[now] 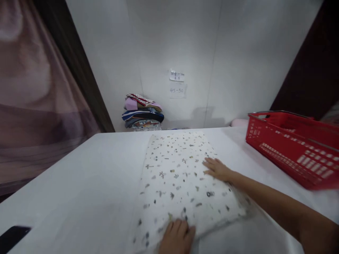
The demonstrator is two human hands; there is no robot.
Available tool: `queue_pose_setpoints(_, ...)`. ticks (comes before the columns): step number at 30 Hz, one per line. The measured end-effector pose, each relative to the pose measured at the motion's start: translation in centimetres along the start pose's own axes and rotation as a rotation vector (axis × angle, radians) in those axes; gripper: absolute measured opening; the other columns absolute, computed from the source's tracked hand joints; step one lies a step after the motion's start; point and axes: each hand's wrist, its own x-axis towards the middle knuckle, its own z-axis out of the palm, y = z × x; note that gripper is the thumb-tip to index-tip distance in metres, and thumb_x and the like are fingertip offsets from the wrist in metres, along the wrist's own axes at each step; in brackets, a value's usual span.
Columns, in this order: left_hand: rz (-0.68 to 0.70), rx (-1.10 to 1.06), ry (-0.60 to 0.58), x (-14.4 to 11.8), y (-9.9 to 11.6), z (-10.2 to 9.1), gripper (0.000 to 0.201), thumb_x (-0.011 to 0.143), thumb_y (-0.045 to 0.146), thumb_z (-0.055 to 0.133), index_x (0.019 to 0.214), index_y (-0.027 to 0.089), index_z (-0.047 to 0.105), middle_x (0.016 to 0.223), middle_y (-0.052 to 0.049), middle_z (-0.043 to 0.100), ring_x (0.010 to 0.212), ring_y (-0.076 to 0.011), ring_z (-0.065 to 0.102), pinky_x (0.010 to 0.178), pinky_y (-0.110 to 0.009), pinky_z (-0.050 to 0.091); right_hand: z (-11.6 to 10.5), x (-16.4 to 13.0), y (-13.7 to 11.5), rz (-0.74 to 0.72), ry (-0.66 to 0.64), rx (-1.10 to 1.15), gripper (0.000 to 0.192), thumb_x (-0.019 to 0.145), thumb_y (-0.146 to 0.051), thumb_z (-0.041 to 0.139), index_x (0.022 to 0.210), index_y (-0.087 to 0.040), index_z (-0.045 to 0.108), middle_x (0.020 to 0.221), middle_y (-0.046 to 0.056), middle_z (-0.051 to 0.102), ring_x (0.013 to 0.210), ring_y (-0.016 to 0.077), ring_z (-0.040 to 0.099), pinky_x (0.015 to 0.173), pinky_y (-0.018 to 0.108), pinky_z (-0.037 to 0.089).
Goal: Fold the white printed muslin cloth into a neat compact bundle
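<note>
At far left, a dark phone-like object (13,237) on the table edge, beside a pink curtain (31,106). In the middle of the white table (79,183), a folded patterned cloth (180,176), already a neat flat rectangle (probably only smoothing left). Left hand (177,237) flat and open on its near edge; right hand (217,169) open, palm down on its right side. Behind, stacked folded clothes (143,114) against the white wall, paper notes (177,83) above. At right, a red basket (293,148).
</note>
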Motion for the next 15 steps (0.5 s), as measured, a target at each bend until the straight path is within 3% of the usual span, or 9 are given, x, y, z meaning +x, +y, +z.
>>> queue_pose_setpoints(3, 0.017, 0.042, 0.026, 0.0, 1.0, -2.5, 0.041, 0.078, 0.012, 0.051, 0.114, 0.031, 0.056, 0.098, -0.007, 0.059, 0.092, -0.0233, 0.053, 0.080, -0.042, 0.045, -0.2, -6.0, 4.2, 0.251, 0.050, -0.012, 0.066, 0.088, -0.058, 0.027, 0.142, -0.021, 0.033, 0.151, 0.009, 0.019, 0.139, 0.0269, 0.012, 0.110, 0.049, 0.013)
queue_pose_setpoints(6, 0.025, 0.084, 0.040, -0.2, 1.8, -4.4, 0.045, 0.078, 0.002, 0.041, 0.114, 0.026, 0.057, 0.096, -0.006, 0.058, 0.091, -0.0205, 0.050, 0.080, -0.038, 0.042, 0.1, -10.8, 4.6, 0.403, 0.153, 0.011, 0.064, 0.089, -0.055, 0.027, 0.143, -0.021, 0.031, 0.151, 0.008, 0.018, 0.139, 0.0269, 0.010, 0.110, 0.049, 0.013)
queue_pose_setpoints(9, 0.044, 0.109, 0.047, -0.2, 2.1, -5.1, 0.047, 0.078, 0.000, 0.038, 0.115, 0.023, 0.057, 0.096, -0.006, 0.057, 0.090, -0.0203, 0.048, 0.079, -0.036, 0.041, 1.2, -14.2, 2.1, 0.336, 0.255, 0.045, 0.061, 0.091, -0.052, 0.026, 0.144, -0.021, 0.027, 0.152, 0.006, 0.016, 0.140, 0.0245, 0.006, 0.111, 0.046, 0.012)
queue_pose_setpoints(12, 0.059, 0.124, 0.053, 0.0, 2.2, -5.2, 0.047, 0.077, 0.000, 0.038, 0.113, 0.022, 0.058, 0.096, -0.006, 0.056, 0.090, -0.0201, 0.048, 0.080, -0.036, 0.040, 2.4, -16.5, -0.1, 0.157, 0.167, 0.132, 0.060, 0.090, -0.055, 0.031, 0.142, -0.026, 0.033, 0.151, 0.002, 0.020, 0.139, 0.0244, 0.010, 0.111, 0.047, 0.007)
queue_pose_setpoints(15, 0.069, 0.132, 0.061, 0.1, 2.4, -5.5, 0.047, 0.076, -0.001, 0.037, 0.111, 0.021, 0.059, 0.097, -0.007, 0.057, 0.090, -0.0198, 0.048, 0.081, -0.036, 0.040, 2.8, -18.3, 0.1, 0.237, 0.262, 0.367, 0.059, 0.089, -0.056, 0.030, 0.133, -0.020, 0.048, 0.144, 0.006, 0.036, 0.134, 0.0243, 0.028, 0.111, 0.046, 0.015)
